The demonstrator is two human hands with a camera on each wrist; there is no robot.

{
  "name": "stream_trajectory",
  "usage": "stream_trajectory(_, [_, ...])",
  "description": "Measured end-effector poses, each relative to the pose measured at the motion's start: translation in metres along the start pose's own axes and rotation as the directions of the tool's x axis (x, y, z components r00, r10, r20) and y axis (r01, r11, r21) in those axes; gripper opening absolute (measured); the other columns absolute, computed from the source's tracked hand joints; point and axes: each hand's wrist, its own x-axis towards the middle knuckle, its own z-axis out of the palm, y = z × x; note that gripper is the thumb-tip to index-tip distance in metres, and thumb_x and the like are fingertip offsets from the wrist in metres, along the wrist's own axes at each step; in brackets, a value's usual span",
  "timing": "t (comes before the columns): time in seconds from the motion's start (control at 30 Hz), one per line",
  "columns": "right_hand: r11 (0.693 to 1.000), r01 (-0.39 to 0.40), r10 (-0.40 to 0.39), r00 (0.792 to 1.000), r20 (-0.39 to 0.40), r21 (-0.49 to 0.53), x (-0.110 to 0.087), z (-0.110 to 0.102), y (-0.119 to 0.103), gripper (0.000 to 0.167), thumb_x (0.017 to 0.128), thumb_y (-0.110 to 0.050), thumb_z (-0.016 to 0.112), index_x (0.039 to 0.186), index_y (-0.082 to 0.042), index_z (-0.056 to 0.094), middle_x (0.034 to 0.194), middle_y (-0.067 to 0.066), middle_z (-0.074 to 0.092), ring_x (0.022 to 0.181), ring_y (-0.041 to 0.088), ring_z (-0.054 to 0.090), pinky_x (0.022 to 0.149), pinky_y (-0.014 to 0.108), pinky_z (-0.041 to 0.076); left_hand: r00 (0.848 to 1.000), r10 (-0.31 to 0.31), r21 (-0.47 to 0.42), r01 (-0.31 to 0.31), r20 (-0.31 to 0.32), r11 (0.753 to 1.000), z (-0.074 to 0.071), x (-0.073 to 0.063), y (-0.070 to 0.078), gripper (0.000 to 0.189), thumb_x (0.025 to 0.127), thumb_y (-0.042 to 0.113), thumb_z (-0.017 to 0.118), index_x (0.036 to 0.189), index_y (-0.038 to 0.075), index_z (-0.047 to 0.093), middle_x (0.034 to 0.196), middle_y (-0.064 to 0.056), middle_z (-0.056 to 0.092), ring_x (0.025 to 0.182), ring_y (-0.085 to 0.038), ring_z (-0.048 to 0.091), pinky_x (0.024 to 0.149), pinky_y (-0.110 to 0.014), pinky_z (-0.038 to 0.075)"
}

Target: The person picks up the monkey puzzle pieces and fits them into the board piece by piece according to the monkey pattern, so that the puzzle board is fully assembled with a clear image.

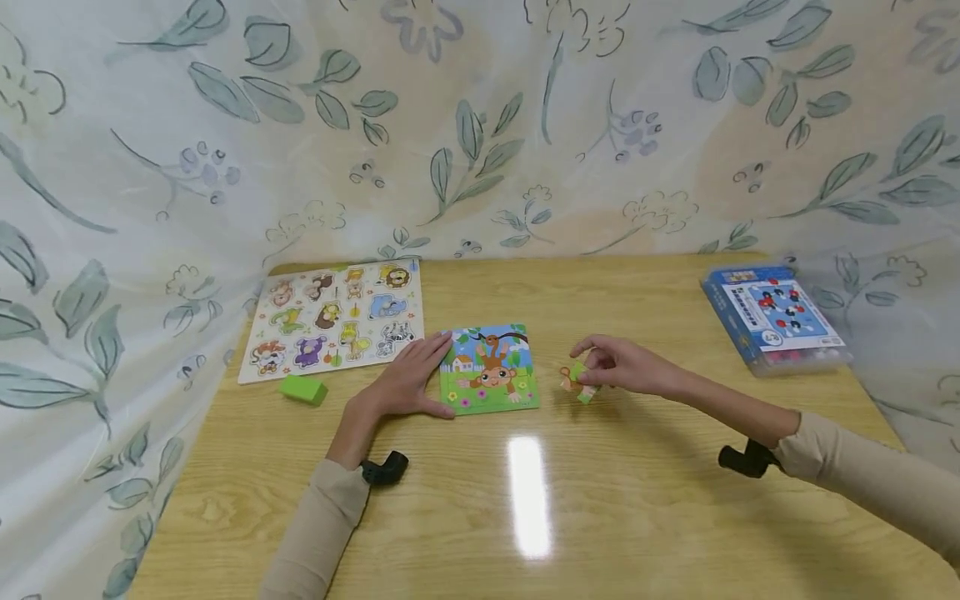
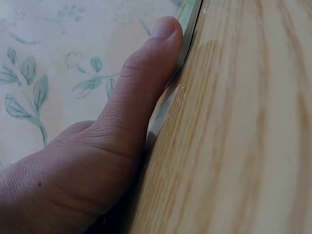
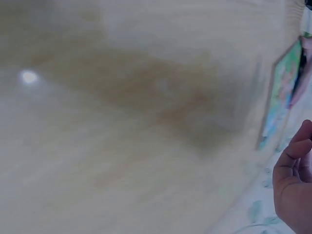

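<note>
A square monkey picture puzzle (image 1: pixel 491 371) with a green border lies flat on the table. My left hand (image 1: pixel 408 375) rests at its left side, fingers stretched toward the upper corner and thumb along the lower left corner. In the left wrist view the thumb (image 2: pixel 141 78) lies straight along the puzzle's edge. To the right of the puzzle, my right hand (image 1: pixel 618 364) pinches a small green and brown jigsaw piece (image 1: pixel 577 383) between thumb and fingers. The right wrist view catches the curled fingers (image 3: pixel 292 156) at its edge; the piece is hidden there.
A white board of animal shapes (image 1: pixel 330 321) lies at the back left, with a green block (image 1: pixel 303 389) by its near edge. At the far right sits a blue box (image 1: pixel 776 317) with a molecule picture. A leaf-patterned cloth (image 1: pixel 480 133) hangs behind the wooden table (image 1: pixel 450 517).
</note>
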Motion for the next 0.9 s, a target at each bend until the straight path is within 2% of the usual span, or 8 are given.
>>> stream_trajectory(0.13, [0.993, 0.107, -0.109, 0.993, -0.035, -0.058, 0.02, 0.006, -0.02, 0.034, 0.094, -0.016, 0.064, 0.124, -0.001, 0.06, 0.086, 0.007, 0.063, 0.066, 0.022, 0.054, 0.06, 0.024, 0.047, 1.0, 0.0, -0.008, 0.0, 0.006, 1.0, 0.0, -0.001, 0.0, 0.122, 0.071, 0.074, 0.067, 0.157, 0.007, 0.011, 0.165, -0.008, 0.01, 0.152, -0.03, 0.011, 0.121, -0.055, 0.014])
stream_trajectory(0.3, [0.99, 0.116, -0.12, 0.992, -0.038, -0.078, 0.038, 0.016, -0.036, 0.026, 0.093, -0.017, 0.065, 0.119, -0.009, 0.065, 0.085, 0.007, 0.064, 0.069, 0.022, 0.057, 0.063, 0.023, 0.047, 1.0, 0.013, 0.001, -0.013, 0.006, 1.0, 0.001, -0.001, 0.0, 0.123, 0.071, 0.08, 0.061, 0.157, 0.007, 0.011, 0.165, -0.008, 0.009, 0.153, -0.029, 0.01, 0.122, -0.054, 0.014])
stream_trajectory(0.43, [0.997, 0.067, -0.07, 0.995, -0.075, -0.049, 0.047, 0.023, -0.044, 0.022, 0.092, -0.016, 0.067, 0.112, -0.007, 0.064, 0.082, 0.004, 0.066, 0.075, 0.026, 0.058, 0.07, 0.026, 0.047, 1.0, 0.017, 0.013, -0.017, -0.003, 1.0, -0.002, 0.001, -0.001, 0.124, 0.07, 0.083, 0.058, 0.157, 0.006, 0.012, 0.165, -0.009, 0.01, 0.153, -0.029, 0.01, 0.122, -0.053, 0.013])
stream_trajectory(0.53, [0.999, 0.002, 0.002, 0.996, -0.092, 0.042, 0.051, 0.028, -0.044, 0.02, 0.091, -0.014, 0.068, 0.106, -0.003, 0.06, 0.076, 0.005, 0.067, 0.079, 0.032, 0.063, 0.075, 0.028, 0.05, 1.0, 0.013, 0.017, -0.014, 0.005, 1.0, -0.004, 0.002, 0.0, 0.124, 0.071, 0.079, 0.062, 0.156, 0.005, 0.012, 0.165, -0.01, 0.01, 0.152, -0.03, 0.011, 0.122, -0.053, 0.013])
stream_trajectory(0.63, [0.991, -0.062, 0.072, 0.994, -0.082, 0.115, 0.054, 0.034, -0.04, 0.02, 0.091, -0.011, 0.067, 0.103, -0.001, 0.054, 0.073, 0.006, 0.067, 0.081, 0.036, 0.066, 0.072, 0.03, 0.051, 0.999, 0.0, 0.03, -0.001, 0.033, 1.0, -0.007, 0.002, 0.002, 0.123, 0.071, 0.075, 0.065, 0.157, 0.006, 0.01, 0.165, -0.009, 0.008, 0.153, -0.029, 0.009, 0.123, -0.052, 0.013])
stream_trajectory(0.77, [0.988, -0.106, 0.114, 0.992, -0.062, 0.111, 0.059, 0.043, -0.032, 0.02, 0.091, -0.012, 0.067, 0.102, -0.002, 0.052, 0.075, 0.006, 0.065, 0.078, 0.034, 0.067, 0.061, 0.029, 0.048, 0.997, -0.019, 0.059, 0.014, 0.079, 0.998, -0.011, 0.003, 0.005, 0.122, 0.074, 0.072, 0.067, 0.157, 0.006, 0.008, 0.166, -0.009, 0.006, 0.153, -0.028, 0.007, 0.123, -0.051, 0.013])
stream_trajectory(0.9, [0.992, -0.106, 0.109, 0.993, -0.036, 0.065, 0.062, 0.049, -0.028, 0.021, 0.09, -0.012, 0.068, 0.102, -0.001, 0.054, 0.075, 0.007, 0.065, 0.073, 0.025, 0.068, 0.061, 0.027, 0.05, 0.993, -0.041, 0.085, 0.031, 0.114, 0.996, -0.013, 0.003, 0.008, 0.12, 0.075, 0.068, 0.068, 0.157, 0.006, 0.006, 0.166, -0.008, 0.004, 0.154, -0.026, 0.004, 0.124, -0.049, 0.012])
